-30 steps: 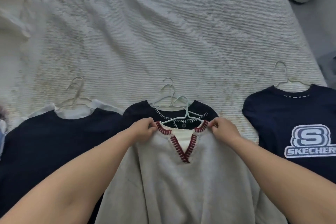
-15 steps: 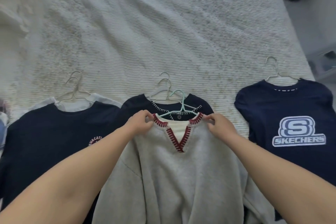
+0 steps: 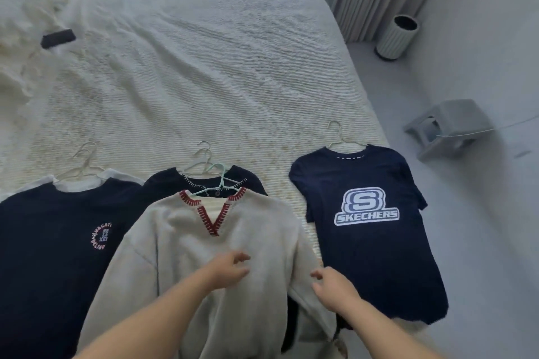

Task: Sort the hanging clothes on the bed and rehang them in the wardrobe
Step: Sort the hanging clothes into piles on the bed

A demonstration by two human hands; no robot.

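Observation:
A grey sweater (image 3: 186,242) with a red-stitched V-neck lies on a mint hanger (image 3: 220,181) at the bed's near edge, on top of a navy garment (image 3: 204,186) with white stitching. Left of it lies a navy T-shirt (image 3: 52,242) with a round print, over a white garment. To the right lies a navy Skechers T-shirt (image 3: 370,236) on a white hanger. My left hand (image 3: 230,269) hovers over the sweater's chest, fingers loosely curled, holding nothing. My right hand (image 3: 332,285) is over the sweater's right sleeve, empty.
The white textured bed cover (image 3: 204,81) stretches away behind the clothes, with a dark flat object (image 3: 58,38) at the far left. On the floor to the right stand a ribbed white bin (image 3: 396,38) and a grey stool (image 3: 449,128). A curtain hangs beyond.
Both hands have let go of the sweater's collar and drawn back toward me over its chest and sleeve. The view has tilted up, showing more of the bed and floor.

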